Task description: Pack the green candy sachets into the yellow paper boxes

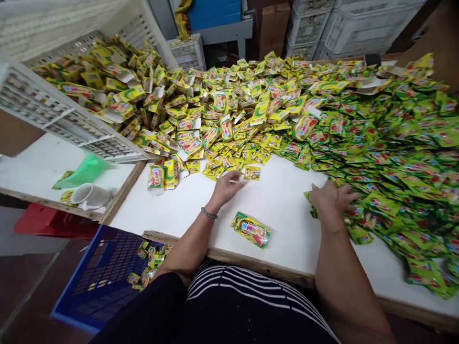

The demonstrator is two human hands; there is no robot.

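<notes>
My left hand lies on the white table, fingers stretched toward a small yellow packet at the edge of the yellow packet heap; it holds nothing I can see. My right hand rests with fingers spread on the edge of the green sachet pile, pressing on sachets there. One green sachet lies alone on the table between my arms, near the front edge.
A white plastic crate tipped on its side spills yellow boxes at the left. A white cup and green scoop lie on a lower shelf. A blue crate with some packets stands on the floor at left. More white crates are stacked behind.
</notes>
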